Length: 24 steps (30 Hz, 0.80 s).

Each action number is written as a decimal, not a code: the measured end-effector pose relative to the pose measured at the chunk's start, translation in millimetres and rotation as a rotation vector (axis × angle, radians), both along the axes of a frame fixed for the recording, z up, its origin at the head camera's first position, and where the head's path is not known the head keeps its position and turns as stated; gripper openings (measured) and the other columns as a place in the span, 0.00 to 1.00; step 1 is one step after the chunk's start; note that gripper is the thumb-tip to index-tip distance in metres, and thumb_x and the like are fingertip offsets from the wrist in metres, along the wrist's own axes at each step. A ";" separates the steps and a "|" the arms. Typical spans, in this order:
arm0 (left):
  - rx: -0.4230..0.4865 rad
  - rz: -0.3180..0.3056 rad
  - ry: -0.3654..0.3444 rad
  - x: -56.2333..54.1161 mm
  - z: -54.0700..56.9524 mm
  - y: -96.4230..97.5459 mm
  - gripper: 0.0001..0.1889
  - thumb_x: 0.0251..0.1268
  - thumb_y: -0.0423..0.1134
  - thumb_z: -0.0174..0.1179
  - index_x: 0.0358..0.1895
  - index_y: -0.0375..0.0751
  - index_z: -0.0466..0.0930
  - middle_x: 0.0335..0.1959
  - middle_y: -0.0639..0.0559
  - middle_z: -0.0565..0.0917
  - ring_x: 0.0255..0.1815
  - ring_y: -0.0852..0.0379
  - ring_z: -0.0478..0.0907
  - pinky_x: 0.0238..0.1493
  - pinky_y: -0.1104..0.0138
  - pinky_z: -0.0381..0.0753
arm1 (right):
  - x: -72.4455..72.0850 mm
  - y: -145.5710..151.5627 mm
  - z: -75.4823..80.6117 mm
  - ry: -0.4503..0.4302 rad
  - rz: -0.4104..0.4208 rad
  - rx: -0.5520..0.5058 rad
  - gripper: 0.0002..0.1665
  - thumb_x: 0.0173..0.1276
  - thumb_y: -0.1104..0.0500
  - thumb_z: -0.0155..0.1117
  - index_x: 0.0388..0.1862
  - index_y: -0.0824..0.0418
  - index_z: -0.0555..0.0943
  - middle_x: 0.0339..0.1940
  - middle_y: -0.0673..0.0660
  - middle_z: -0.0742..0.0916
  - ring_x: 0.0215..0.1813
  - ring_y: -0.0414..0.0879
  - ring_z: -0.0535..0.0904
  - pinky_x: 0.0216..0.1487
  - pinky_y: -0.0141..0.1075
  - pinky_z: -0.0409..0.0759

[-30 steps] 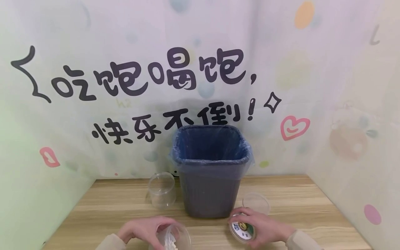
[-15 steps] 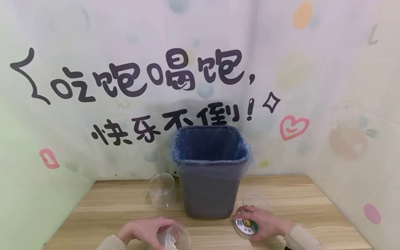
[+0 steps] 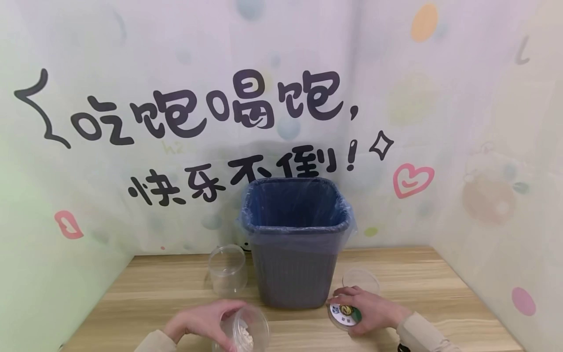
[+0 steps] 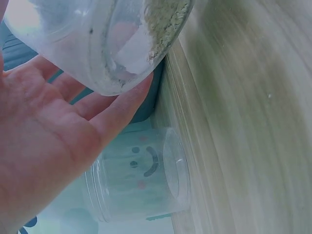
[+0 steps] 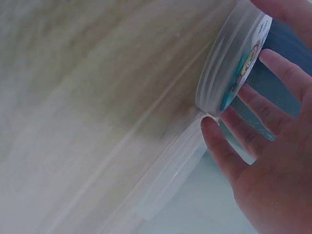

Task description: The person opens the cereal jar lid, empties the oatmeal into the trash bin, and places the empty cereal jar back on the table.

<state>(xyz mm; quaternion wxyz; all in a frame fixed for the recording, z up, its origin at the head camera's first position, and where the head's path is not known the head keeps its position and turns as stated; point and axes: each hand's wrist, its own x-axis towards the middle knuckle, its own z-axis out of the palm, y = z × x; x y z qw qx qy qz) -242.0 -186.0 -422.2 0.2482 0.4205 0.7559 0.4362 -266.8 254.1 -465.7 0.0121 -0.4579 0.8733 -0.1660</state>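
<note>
My left hand (image 3: 204, 322) grips a clear plastic jar (image 4: 73, 44) around its side near the table's front. Pale, grainy pieces (image 3: 245, 337) and a whitish patch show inside it. To the right, my right hand (image 3: 374, 310) holds a round lid (image 3: 345, 315) by its edge, thumb on the near side and fingers on the far side. The lid has a printed white and green sticker on top. In the right wrist view, the lid (image 5: 229, 58) is low at the table surface, beside another clear lid (image 5: 170, 170).
A dark blue bin (image 3: 292, 274) with a clear bag over its rim stands at the back middle. Left of it is an empty clear jar (image 3: 227, 276). A second clear lid (image 3: 361, 279) lies behind my right hand. A printed cloth wall (image 3: 176, 220) closes the back.
My right hand has shifted slightly right with the stickered lid, which now lies flatter. The left hand's jar has turned a little, showing more of its contents.
</note>
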 end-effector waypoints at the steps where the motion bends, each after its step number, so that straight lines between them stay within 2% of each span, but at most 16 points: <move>1: -0.005 0.020 0.014 0.3 -0.1 -1.2 0.36 0.47 0.34 0.73 0.63 0.32 0.69 0.55 0.51 0.77 0.55 0.61 0.72 0.54 0.70 0.70 | 0.1 0.0 0.3 0.007 -0.004 -0.006 0.38 0.52 0.48 0.73 0.64 0.51 0.75 0.60 0.61 0.76 0.59 0.56 0.71 0.49 0.40 0.74; 5: -0.022 0.067 0.086 -0.3 -0.7 -4.0 0.38 0.47 0.37 0.75 0.63 0.33 0.69 0.56 0.51 0.77 0.57 0.60 0.71 0.56 0.69 0.69 | -0.2 1.4 5.4 0.057 -0.021 -0.033 0.36 0.53 0.49 0.73 0.62 0.54 0.76 0.58 0.62 0.77 0.58 0.59 0.72 0.50 0.44 0.75; 8: -0.034 0.098 0.137 -2.4 -0.2 -5.4 0.37 0.46 0.39 0.75 0.63 0.34 0.70 0.56 0.49 0.77 0.58 0.59 0.71 0.57 0.68 0.69 | -3.4 3.9 14.4 0.074 -0.017 -0.064 0.31 0.58 0.52 0.70 0.60 0.58 0.77 0.56 0.59 0.79 0.57 0.58 0.73 0.51 0.49 0.75; 11: -0.054 0.149 0.174 -3.9 2.3 -7.5 0.39 0.46 0.39 0.76 0.63 0.31 0.69 0.58 0.45 0.76 0.59 0.57 0.70 0.58 0.68 0.69 | -9.1 7.5 27.4 0.029 -0.032 -0.073 0.25 0.64 0.54 0.66 0.58 0.61 0.78 0.54 0.55 0.81 0.56 0.54 0.75 0.53 0.50 0.74; 15: -0.058 0.197 0.169 -5.9 6.2 -11.3 0.42 0.45 0.39 0.75 0.65 0.28 0.66 0.59 0.42 0.75 0.59 0.52 0.71 0.57 0.67 0.69 | -20.4 11.9 45.6 -0.005 -0.090 -0.067 0.20 0.66 0.57 0.64 0.55 0.64 0.78 0.52 0.56 0.82 0.54 0.53 0.77 0.53 0.48 0.75; 20: 0.013 0.184 0.213 -9.9 9.0 -12.5 0.39 0.46 0.39 0.75 0.63 0.29 0.68 0.54 0.42 0.77 0.54 0.52 0.75 0.53 0.67 0.72 | -35.8 20.1 70.0 0.037 -0.176 -0.138 0.16 0.66 0.62 0.63 0.50 0.69 0.78 0.46 0.60 0.84 0.49 0.57 0.80 0.49 0.51 0.78; 24: 0.057 0.169 0.253 -11.4 11.3 -10.6 0.38 0.46 0.39 0.75 0.62 0.31 0.69 0.52 0.41 0.78 0.53 0.52 0.76 0.53 0.66 0.72 | -43.9 24.4 99.6 0.091 -0.268 -0.237 0.11 0.66 0.66 0.61 0.46 0.69 0.80 0.41 0.59 0.85 0.44 0.56 0.81 0.44 0.49 0.80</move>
